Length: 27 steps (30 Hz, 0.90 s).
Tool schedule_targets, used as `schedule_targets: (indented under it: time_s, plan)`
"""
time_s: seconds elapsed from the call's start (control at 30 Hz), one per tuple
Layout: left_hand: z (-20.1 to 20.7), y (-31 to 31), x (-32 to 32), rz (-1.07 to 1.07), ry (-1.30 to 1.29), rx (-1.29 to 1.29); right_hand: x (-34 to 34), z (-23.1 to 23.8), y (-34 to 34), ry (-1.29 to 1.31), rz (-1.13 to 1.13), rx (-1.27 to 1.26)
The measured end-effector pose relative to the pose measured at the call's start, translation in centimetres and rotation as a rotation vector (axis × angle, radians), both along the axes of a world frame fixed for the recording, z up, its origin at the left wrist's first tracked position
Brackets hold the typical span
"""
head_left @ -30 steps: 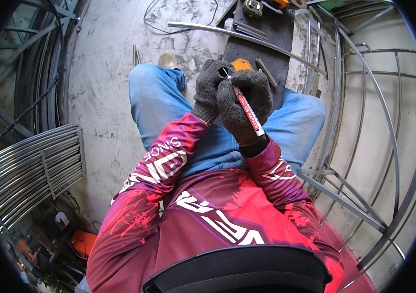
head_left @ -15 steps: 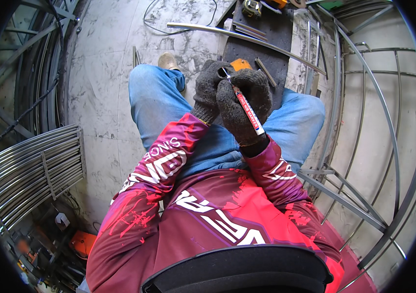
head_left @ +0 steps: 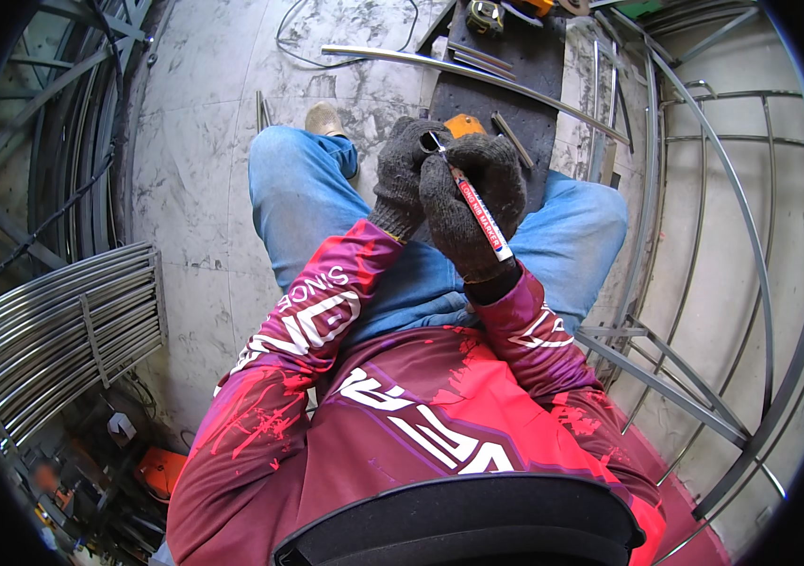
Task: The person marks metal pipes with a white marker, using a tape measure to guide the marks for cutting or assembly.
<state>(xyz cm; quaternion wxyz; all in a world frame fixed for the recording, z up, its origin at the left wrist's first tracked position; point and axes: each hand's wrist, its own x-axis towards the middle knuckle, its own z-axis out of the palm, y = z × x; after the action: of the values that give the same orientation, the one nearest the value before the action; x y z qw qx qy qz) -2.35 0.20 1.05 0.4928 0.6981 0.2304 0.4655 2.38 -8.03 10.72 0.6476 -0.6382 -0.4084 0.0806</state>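
Person seated, seen from above, both hands up over the lap in dark knit gloves. Right hand (head_left: 477, 212) grips a red-and-white paint marker (head_left: 479, 209); fingers wrapped tight round the barrel, which lies diagonally across the back of the glove w/ the tip pointing up-left. Left hand (head_left: 406, 179) sits just beside and touching the right one, fingers curled shut on a small dark piece (head_left: 428, 143) right at the marker tip; too small to tell what it is. Looks like the left steadies that piece so the tip can meet it, hence hands pressed together, close to the body.

Just beyond the hands: an orange object (head_left: 464, 124) half hidden behind the gloves, resting on a dark mat (head_left: 505, 66) on the concrete floor (head_left: 194, 141). On the mat also short metal bars (head_left: 513, 140) and, at the far end, a tape measure (head_left: 485, 16). A long curved metal rod (head_left: 477, 71) lies across mat and floor.

Blue-jeaned knees either side, a tan shoe (head_left: 324, 119) out front. Curved steel frame (head_left: 732, 236) to the person's right, stack of bent rods (head_left: 53, 321) to the left, both within reach.
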Motion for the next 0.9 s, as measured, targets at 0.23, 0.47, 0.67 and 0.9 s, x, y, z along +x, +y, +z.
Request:
schedule_targets:
  time_s: [0.23, 0.47, 0.67, 0.9]
  plan:
    - [0.3, -0.1, -0.3, -0.017, 0.038, -0.032, 0.0, 0.3, 0.1, -0.044, -0.007, 0.017]
    - [1.0, -0.2, -0.2, -0.034, 0.035, -0.048, 0.7, 0.4, -0.4, 0.015, 0.025, 0.093]
    - [0.9, 1.4, 0.6, 0.041, 0.153, 0.095, 8.8, -0.3, -3.7, -0.039, -0.254, 0.035]
    - [-3.3, 7.1, 2.7, 0.086, 0.271, -0.109, 19.5, -7.4, -12.7, 0.066, -0.525, -0.333]
